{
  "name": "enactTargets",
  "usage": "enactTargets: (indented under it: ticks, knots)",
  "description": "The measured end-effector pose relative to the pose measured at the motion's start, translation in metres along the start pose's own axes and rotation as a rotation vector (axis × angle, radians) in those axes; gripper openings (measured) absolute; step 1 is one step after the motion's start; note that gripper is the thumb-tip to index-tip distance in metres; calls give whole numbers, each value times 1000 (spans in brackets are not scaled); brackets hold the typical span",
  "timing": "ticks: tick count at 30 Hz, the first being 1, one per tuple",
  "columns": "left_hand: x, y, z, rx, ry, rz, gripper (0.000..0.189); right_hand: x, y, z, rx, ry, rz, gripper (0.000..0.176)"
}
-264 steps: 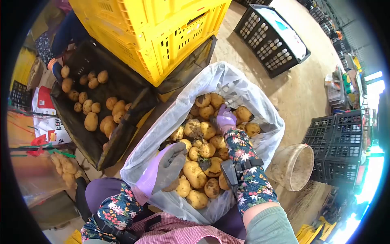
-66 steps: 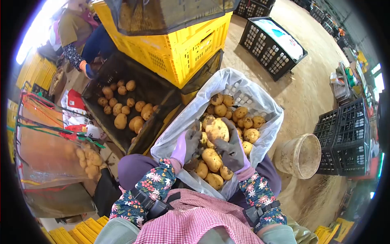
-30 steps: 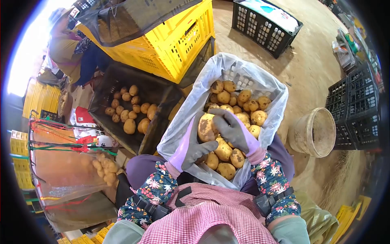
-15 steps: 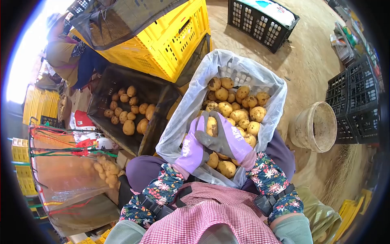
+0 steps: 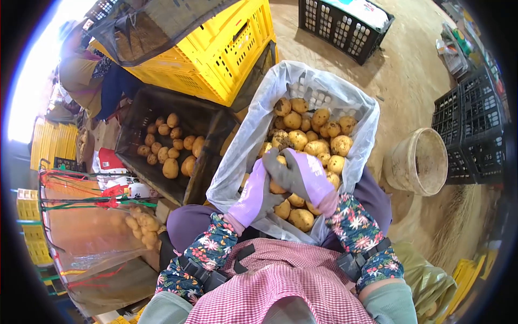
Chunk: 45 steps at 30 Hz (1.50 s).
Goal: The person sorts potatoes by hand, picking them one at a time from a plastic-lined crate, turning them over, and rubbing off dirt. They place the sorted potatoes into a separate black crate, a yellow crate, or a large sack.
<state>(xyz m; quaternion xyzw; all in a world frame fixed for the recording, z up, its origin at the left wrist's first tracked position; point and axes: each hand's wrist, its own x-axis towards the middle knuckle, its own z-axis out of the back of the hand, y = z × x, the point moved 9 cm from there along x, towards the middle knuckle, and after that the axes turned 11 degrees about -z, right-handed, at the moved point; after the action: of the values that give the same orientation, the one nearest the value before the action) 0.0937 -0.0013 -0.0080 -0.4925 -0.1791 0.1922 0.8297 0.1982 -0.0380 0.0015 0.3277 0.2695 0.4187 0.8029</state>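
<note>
Both my hands wear purple gloves with grey palms and fingers, and they meet over a crate (image 5: pixel 362 146) lined with translucent plastic and filled with soil-marked yellow potatoes. My left hand (image 5: pixel 258 186) curls around the left side of a potato (image 5: pixel 277 188). My right hand (image 5: pixel 298 175) closes over it from the right, its grey fingers crossing in front. Most of that potato is hidden by the gloves, with only small yellow patches showing. Loose potatoes (image 5: pixel 300 219) lie just below my hands, and others (image 5: pixel 293 120) lie beyond them.
To the left stands a dark crate (image 5: pixel 148 102) with several potatoes. Stacked yellow crates (image 5: pixel 237 48) rise behind it. A whitish bucket (image 5: pixel 396 170) and black crates (image 5: pixel 467 132) are at right; another black crate (image 5: pixel 345 29) is ahead. A person (image 5: pixel 83 75) sits at far left.
My hands have turned and shifted slightly, with the right fingers now covering more of the potato between them. The view has moved a little.
</note>
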Motion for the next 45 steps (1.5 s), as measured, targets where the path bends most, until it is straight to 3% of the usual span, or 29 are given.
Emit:
enactTargets:
  ticks: [1,2,3,4,6,8,10,12,14,16,18,20,22,23,24,26,27,28,30,31,32,33,35,37,40,41,42,44,45]
  knots:
    - [-5,2,-1,-7,74,138,92,3,-8,-2,66,37,-47,49]
    - [-5,1,-3,-7,86,137,92,10,-7,4,131,64,-89,49]
    - [-4,-3,-3,-168,41,91,91,10,-25,1,354,198,-425,45]
    - [-5,-7,-1,-330,-12,47,89,9,-30,-2,356,194,-428,45]
    - [-5,-5,1,-521,-56,83,89,17,-27,11,224,-10,-207,41]
    - [-15,3,-12,-1252,-153,355,85,14,-19,31,302,-13,-248,33]
    - [-19,18,-13,-1306,-148,256,69,11,-1,36,471,-49,29,40]
    - [-12,15,-16,-1461,-290,367,51,-3,21,22,386,71,208,60]
    - [-15,32,-19,-1535,-360,432,48,-17,35,-1,15,102,248,72]
    - [-12,14,-27,-1756,101,97,56,-14,27,-10,-18,-5,329,64]
    - [-15,19,-28,-1550,-67,101,55,-9,16,-1,4,123,203,59]
    - [-10,1,-9,-947,-153,-25,53,-9,14,-4,28,259,87,54]
    - [-5,-23,13,-335,-231,-149,51,-6,-2,-11,530,386,-190,47]
    - [-6,-34,20,-28,-268,-199,50,-14,21,7,627,278,-22,49]
    - [-5,-36,22,-26,-279,-198,50,-16,20,1,621,286,-15,49]
    - [-14,6,-17,-1410,-328,420,49,-21,37,0,-25,-7,333,58]
    - [-14,8,-19,-1548,-348,428,45,-18,30,-10,-67,44,296,69]
    - [-20,18,-22,-1543,-342,435,45,-18,24,-12,-60,39,290,69]
    - [-22,14,-14,-1219,-176,74,48,-23,23,-15,-316,-39,410,68]
    - [-19,8,-15,-1222,-179,74,48,-18,26,-12,-266,100,317,51]
    - [-18,16,-18,-1329,-300,302,49,-18,25,-12,-266,103,321,51]
    - [-24,26,-24,-1424,-421,538,51,-12,14,-5,-8,89,198,43]
    - [-22,26,-21,-1434,-334,535,50,0,-12,-3,703,92,-66,31]
    - [-25,35,-17,-1499,-295,524,49,6,-30,12,756,15,-166,33]
    - [-15,48,62,-1098,-437,339,48,18,-54,51,809,-115,-227,36]
    - [-13,44,98,-839,-402,264,45,26,-63,67,742,-120,-210,37]
    - [-18,74,127,-990,-505,286,44,34,-76,82,681,-121,-200,37]
    - [-38,134,205,-543,-548,240,41,61,-108,99,497,-148,-232,34]
    - [-52,165,231,-373,-518,297,40,79,-127,103,139,-216,-116,35]
